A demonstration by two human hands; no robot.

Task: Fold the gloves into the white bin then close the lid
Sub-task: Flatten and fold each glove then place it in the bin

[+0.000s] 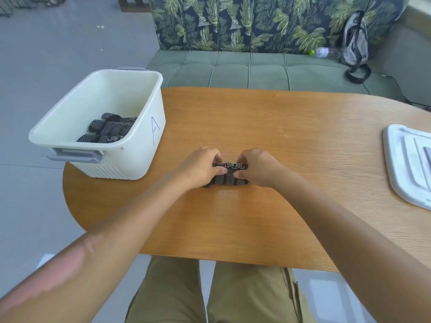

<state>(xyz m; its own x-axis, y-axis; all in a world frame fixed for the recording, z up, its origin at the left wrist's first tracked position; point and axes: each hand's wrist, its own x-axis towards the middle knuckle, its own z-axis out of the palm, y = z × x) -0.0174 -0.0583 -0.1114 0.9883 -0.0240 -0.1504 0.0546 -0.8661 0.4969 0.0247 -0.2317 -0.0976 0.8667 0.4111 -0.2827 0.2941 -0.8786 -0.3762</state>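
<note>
Mid-fold on a black dotted glove (229, 174) at frame centre, on the wooden table (279, 136). Best to bring the far edge squarely over the near one, press the crease flat, then lift as one bundle so nothing springs loose. Left hand (200, 167) pinching the glove's left end, fingers curled; right hand (255, 167) pinching the right end the same way, thumbs seemingly on top, though partly hidden. White bin (98, 122) at upper left, uncovered, with folded gloves (109, 130) already inside. Lid (410, 164) flat at the right edge, well apart from the bin.
</note>
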